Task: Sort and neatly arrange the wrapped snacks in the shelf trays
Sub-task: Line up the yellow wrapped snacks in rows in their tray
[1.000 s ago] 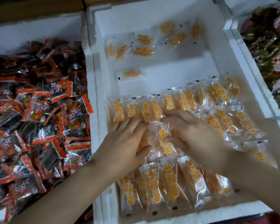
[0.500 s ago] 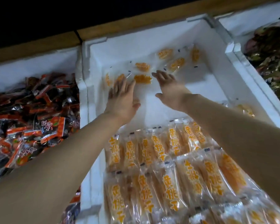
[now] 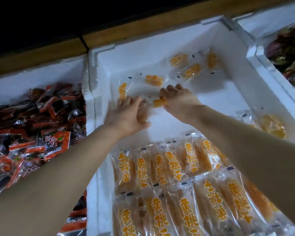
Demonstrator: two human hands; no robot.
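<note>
Clear packets of yellow dried peach with orange print fill the near half of the white foam tray [image 3: 175, 43] in neat rows [image 3: 174, 169]. Several loose packets [image 3: 192, 69] lie scattered at the tray's far end. My right hand [image 3: 179, 99] reaches into the far half and grips one peach packet [image 3: 158, 103] in curled fingers. My left hand [image 3: 128, 114] lies just beside it, fingers curled over the clear end of a packet [image 3: 123, 90]; what it holds is blurred.
A foam tray on the left holds a heap of red-and-black wrapped snacks [image 3: 36, 120]. Another tray at the right edge holds dark mixed wrappers [image 3: 288, 50]. A wooden shelf rail [image 3: 143, 29] runs behind. One yellow packet [image 3: 271, 125] lies by the right wall.
Both hands left the near rows and reached to the tray's far end. Since half a second ago their fingers have curled, and the right hand has taken hold of a loose packet.
</note>
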